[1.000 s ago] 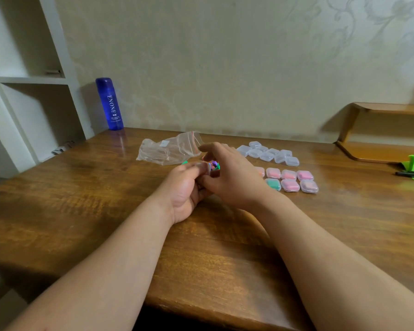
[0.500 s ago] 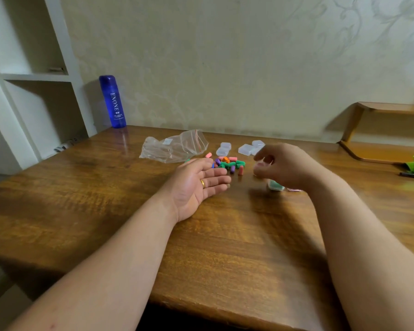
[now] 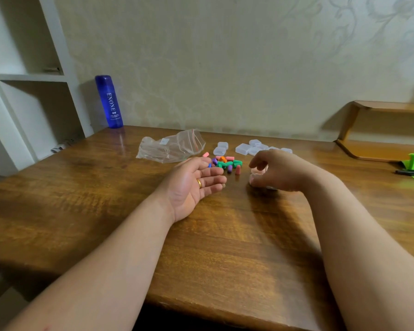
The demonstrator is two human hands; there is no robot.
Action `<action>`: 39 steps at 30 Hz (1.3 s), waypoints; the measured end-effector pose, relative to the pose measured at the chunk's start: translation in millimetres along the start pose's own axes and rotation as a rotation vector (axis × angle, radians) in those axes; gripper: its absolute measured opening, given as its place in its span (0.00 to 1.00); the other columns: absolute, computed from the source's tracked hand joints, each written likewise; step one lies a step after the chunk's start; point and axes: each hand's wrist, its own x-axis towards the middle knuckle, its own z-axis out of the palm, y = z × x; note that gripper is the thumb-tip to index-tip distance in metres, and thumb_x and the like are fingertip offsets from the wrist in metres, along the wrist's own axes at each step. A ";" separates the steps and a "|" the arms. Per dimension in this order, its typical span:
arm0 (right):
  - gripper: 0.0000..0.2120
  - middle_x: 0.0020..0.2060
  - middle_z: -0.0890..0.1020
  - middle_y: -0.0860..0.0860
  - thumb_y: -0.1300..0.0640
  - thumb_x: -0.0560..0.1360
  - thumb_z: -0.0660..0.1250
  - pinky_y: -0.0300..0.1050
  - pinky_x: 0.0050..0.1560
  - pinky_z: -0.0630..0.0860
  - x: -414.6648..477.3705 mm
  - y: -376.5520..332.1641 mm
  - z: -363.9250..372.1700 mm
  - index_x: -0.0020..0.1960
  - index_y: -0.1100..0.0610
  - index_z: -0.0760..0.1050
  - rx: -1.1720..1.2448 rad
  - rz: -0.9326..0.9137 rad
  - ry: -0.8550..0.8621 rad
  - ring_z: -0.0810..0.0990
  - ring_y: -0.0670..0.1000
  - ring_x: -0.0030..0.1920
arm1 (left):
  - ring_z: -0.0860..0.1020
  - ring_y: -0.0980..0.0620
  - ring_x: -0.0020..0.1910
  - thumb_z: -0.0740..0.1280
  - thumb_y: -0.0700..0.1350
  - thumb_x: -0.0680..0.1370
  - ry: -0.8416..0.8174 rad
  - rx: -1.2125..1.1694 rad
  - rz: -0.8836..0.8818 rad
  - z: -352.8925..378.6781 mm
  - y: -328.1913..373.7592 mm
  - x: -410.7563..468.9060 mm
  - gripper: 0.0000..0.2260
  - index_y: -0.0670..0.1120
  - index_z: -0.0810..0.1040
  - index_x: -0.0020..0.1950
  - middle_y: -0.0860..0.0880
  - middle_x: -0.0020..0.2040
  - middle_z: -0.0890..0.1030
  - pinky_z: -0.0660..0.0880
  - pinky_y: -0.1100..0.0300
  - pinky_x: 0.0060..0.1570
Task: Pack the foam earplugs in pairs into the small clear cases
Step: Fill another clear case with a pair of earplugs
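— So, how do the hands sit?
— The left hand (image 3: 196, 185) lies palm-up and slack on the brown wooden counter (image 3: 105, 211), holding nothing. The right hand (image 3: 276, 172) curls down over a small clear plastic case (image 3: 257, 174), gripping it.
— And since half a second ago?
— The right hand dropped lower. The loose multicoloured foam earplugs (image 3: 226, 163) lie between the hands, empty clear cases (image 3: 245, 148) behind.

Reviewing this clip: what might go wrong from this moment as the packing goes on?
The loose earplugs lie heaped beside the open left hand; a careless sweep might scatter them. The right hand hides a clear case, so I cannot tell whether it is gripped; it might slip. Mixed colours may produce mismatched pairs.
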 end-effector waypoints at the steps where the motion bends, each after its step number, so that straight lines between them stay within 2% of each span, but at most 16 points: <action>1: 0.21 0.60 0.80 0.43 0.45 0.77 0.75 0.45 0.54 0.73 1.0 0.6 -0.4 0.68 0.45 0.79 0.032 0.006 0.031 0.78 0.48 0.58 | 0.87 0.43 0.49 0.62 0.40 0.86 -0.005 -0.004 -0.001 -0.2 0.1 0.0 0.21 0.44 0.69 0.80 0.37 0.54 0.86 0.86 0.52 0.48; 4: 0.15 0.57 0.81 0.45 0.47 0.80 0.71 0.46 0.51 0.73 4.9 -0.5 2.9 0.65 0.48 0.81 0.122 0.027 0.196 0.78 0.49 0.55 | 0.86 0.44 0.49 0.63 0.42 0.85 -0.019 -0.027 0.024 0.5 0.4 -0.2 0.16 0.42 0.74 0.74 0.38 0.55 0.85 0.85 0.53 0.48; 8: 0.10 0.53 0.84 0.45 0.53 0.82 0.64 0.54 0.56 0.81 8.0 -3.5 14.0 0.59 0.48 0.83 0.146 0.076 0.367 0.81 0.51 0.53 | 0.85 0.48 0.43 0.64 0.46 0.86 0.027 -0.100 0.098 0.0 2.8 2.0 0.13 0.41 0.79 0.66 0.42 0.49 0.85 0.83 0.56 0.42; 12: 0.11 0.54 0.86 0.46 0.54 0.82 0.64 0.47 0.47 0.76 12.0 -6.0 23.1 0.60 0.49 0.83 0.156 0.092 0.415 0.80 0.50 0.51 | 0.78 0.51 0.34 0.60 0.46 0.87 0.234 0.001 0.197 -3.5 2.1 8.6 0.12 0.43 0.81 0.54 0.46 0.38 0.83 0.70 0.59 0.33; 15: 0.13 0.57 0.86 0.47 0.53 0.83 0.64 0.45 0.47 0.75 22.1 -18.8 24.3 0.64 0.50 0.83 0.141 0.074 0.380 0.80 0.50 0.54 | 0.75 0.51 0.31 0.59 0.48 0.88 0.331 0.038 0.267 -6.4 2.8 11.9 0.14 0.44 0.79 0.47 0.47 0.34 0.80 0.67 0.60 0.28; 18: 0.16 0.61 0.85 0.49 0.52 0.83 0.64 0.50 0.57 0.79 42.0 -35.3 22.3 0.68 0.50 0.81 0.105 0.054 0.311 0.81 0.53 0.60 | 0.72 0.52 0.28 0.59 0.51 0.88 0.372 0.048 0.283 -7.9 4.2 13.1 0.17 0.45 0.77 0.44 0.47 0.32 0.77 0.65 0.60 0.26; 22: 0.20 0.66 0.83 0.49 0.52 0.81 0.63 0.58 0.68 0.77 72.8 -49.2 22.1 0.72 0.48 0.78 0.013 0.049 0.219 0.80 0.55 0.64 | 0.67 0.51 0.26 0.58 0.53 0.88 0.388 0.163 0.291 -6.6 1.1 13.7 0.21 0.46 0.71 0.37 0.48 0.28 0.70 0.63 0.57 0.28; 29: 0.26 0.72 0.79 0.51 0.63 0.81 0.63 0.56 0.66 0.80 127.4 -65.9 32.3 0.74 0.41 0.76 -0.091 0.011 0.097 0.80 0.56 0.65 | 0.66 0.50 0.25 0.57 0.54 0.88 0.401 0.171 0.305 -9.4 -1.8 16.9 0.24 0.47 0.68 0.34 0.48 0.28 0.66 0.62 0.55 0.30; 33: 0.22 0.68 0.80 0.51 0.60 0.82 0.67 0.57 0.65 0.80 145.5 -71.7 42.6 0.73 0.42 0.77 -0.208 0.012 0.066 0.81 0.56 0.62 | 0.65 0.49 0.25 0.57 0.53 0.87 0.393 0.158 0.315 -12.5 -3.0 18.7 0.23 0.47 0.68 0.32 0.47 0.27 0.66 0.62 0.54 0.30; 39: 0.18 0.58 0.83 0.51 0.56 0.80 0.73 0.55 0.62 0.82 158.5 -72.1 48.7 0.69 0.50 0.81 -0.257 0.070 0.022 0.83 0.56 0.56 | 0.65 0.49 0.25 0.57 0.52 0.87 0.381 0.159 0.326 -13.5 -3.0 21.9 0.24 0.47 0.69 0.32 0.48 0.26 0.66 0.63 0.54 0.30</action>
